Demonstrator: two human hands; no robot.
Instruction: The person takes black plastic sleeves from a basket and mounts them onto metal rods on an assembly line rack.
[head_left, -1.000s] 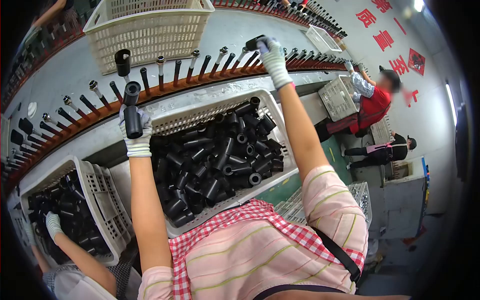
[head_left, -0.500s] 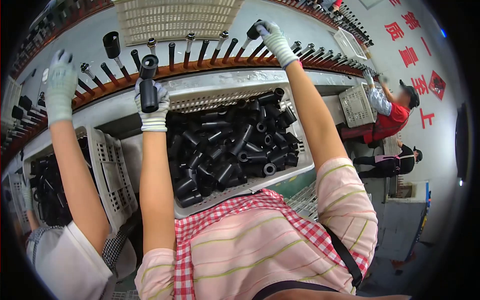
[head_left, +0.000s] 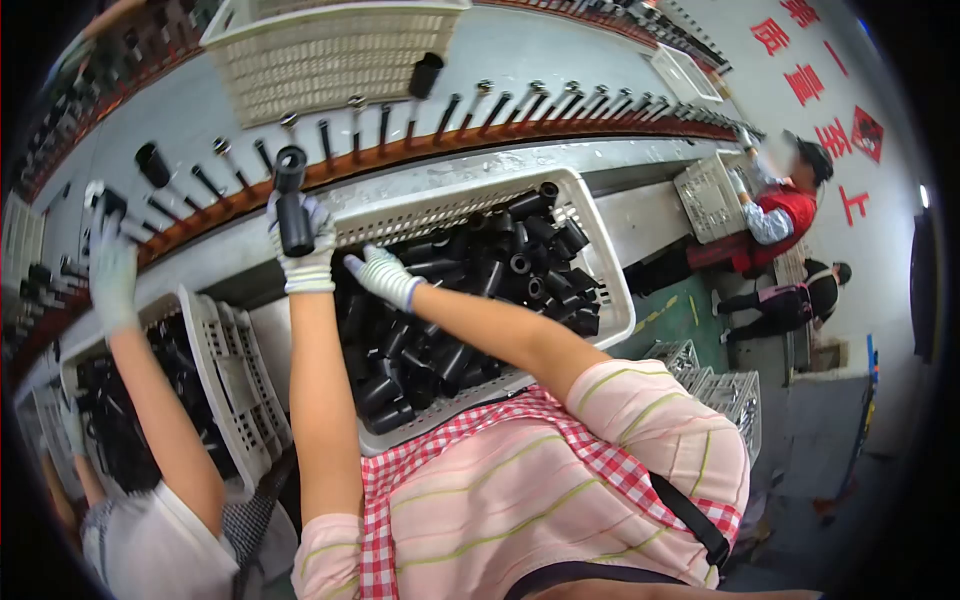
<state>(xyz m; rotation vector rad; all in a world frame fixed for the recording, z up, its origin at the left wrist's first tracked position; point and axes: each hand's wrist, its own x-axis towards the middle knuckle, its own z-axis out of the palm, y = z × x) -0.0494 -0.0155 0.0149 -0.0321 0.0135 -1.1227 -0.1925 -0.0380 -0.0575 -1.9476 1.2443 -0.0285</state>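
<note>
My left hand (head_left: 303, 240), in a striped white glove, is closed on black sleeves (head_left: 295, 222); one shows across the palm, and another open-ended one stands just above it. My right hand (head_left: 385, 277), gloved too, reaches into the white basket (head_left: 610, 290) of black sleeves (head_left: 452, 365). Its fingers are bent down at a dark sleeve near the basket's upper left part, and their grip is partly hidden. Beyond the basket runs a brown rack (head_left: 345, 165) of upright rods, one topped by a black sleeve (head_left: 425, 76).
At the left a co-worker's gloved hand (head_left: 113, 275) reaches to the rack, above another basket (head_left: 205, 330) of sleeves. A large cream basket (head_left: 330, 65) stands behind the rack. Two people (head_left: 790, 215) (head_left: 815, 295) work at the right.
My right hand has left a sleeve on a rack rod and come down into the basket. My left hand still holds its sleeves. The co-worker's hand has moved in at the left.
</note>
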